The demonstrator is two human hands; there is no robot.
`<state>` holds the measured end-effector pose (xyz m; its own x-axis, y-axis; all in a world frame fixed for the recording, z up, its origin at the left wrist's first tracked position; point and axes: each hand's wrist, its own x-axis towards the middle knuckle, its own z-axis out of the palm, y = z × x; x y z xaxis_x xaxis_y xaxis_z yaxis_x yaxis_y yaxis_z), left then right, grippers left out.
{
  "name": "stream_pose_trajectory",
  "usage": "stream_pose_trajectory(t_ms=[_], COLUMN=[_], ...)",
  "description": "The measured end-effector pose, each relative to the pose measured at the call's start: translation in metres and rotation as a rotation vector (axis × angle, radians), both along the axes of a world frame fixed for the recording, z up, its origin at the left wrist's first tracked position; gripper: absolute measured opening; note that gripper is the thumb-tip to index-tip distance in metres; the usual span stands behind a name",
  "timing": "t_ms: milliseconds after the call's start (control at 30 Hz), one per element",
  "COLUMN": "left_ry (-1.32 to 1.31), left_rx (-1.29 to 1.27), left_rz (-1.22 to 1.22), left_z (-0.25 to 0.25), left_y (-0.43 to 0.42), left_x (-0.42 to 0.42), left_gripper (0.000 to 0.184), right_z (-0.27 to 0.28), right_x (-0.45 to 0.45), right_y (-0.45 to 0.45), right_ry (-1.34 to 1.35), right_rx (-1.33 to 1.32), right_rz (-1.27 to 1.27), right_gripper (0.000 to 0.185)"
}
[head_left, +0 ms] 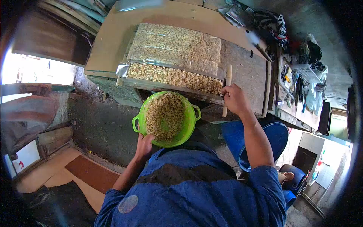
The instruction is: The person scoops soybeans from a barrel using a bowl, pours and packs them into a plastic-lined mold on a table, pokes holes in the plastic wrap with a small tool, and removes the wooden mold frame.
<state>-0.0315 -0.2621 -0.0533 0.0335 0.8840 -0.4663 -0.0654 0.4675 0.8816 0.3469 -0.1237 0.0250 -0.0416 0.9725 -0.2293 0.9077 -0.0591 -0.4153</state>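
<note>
My left hand (144, 145) grips the near left rim of a bright green two-handled basin (186, 130), held against my body. A heap of pale tan, chip-like pieces (164, 113) fills part of it; their kind is unclear. At the table's front edge, my right hand (233, 97) has its fingers curled together at the right end of a loose row of the same pieces (174, 77). A wooden slat (228, 75) stands beside those fingers. Whatever they pinch is hidden. Behind the loose row, more pieces lie in several rows under clear plastic film (174, 43).
The wooden worktable (242, 60) spans the top middle. Blue barrels (278, 136) stand to my lower right. A side bench holds a white crate (307, 72) and plastic bags (314, 96). A brown board (92, 174) lies at lower left.
</note>
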Motion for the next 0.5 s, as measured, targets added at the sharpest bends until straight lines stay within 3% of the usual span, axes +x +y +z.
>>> stream_pose_trajectory(t_ms=[67, 133, 200, 267, 367, 433, 467, 500], left_ry=[-0.146, -0.134, -0.041, 0.033, 0.036, 0.123, 0.045, 0.028], left_rx=[-0.077, -0.041, -0.001, 0.093, 0.139, 0.14, 0.105, 0.106], left_rz=[0.126, 0.099, 0.032, -0.02, -0.047, -0.105, -0.11, -0.107], left_z=[0.007, 0.007, 0.001, -0.014, -0.026, -0.014, -0.017, -0.025], left_y=[0.003, 0.003, 0.001, -0.005, -0.007, 0.002, 0.001, -0.003], left_x=[0.006, 0.006, 0.002, -0.001, -0.004, -0.002, -0.005, -0.009], left_gripper=[0.025, 0.027, 0.028, 0.026, 0.022, 0.019, 0.04, 0.049], right_z=[0.004, 0.013, 0.021, 0.007, -0.021, -0.035, -0.033, -0.032], right_x=[-0.007, -0.026, -0.052, -0.084, -0.132, -0.155, -0.163, -0.167], right_y=[-0.002, -0.006, -0.014, -0.028, -0.05, -0.062, -0.063, -0.063], right_ry=[0.071, 0.149, 0.297, 0.436, 0.411, 0.359, 0.222, 0.082], right_rx=[0.067, 0.134, 0.28, 0.245, -0.075, -0.131, -0.285, -0.439], right_rz=[-0.07, -0.135, 0.031, 0.199, 0.362, 0.375, 0.442, 0.507], right_gripper=[0.018, 0.017, 0.015, 0.014, 0.026, 0.027, 0.028, 0.029])
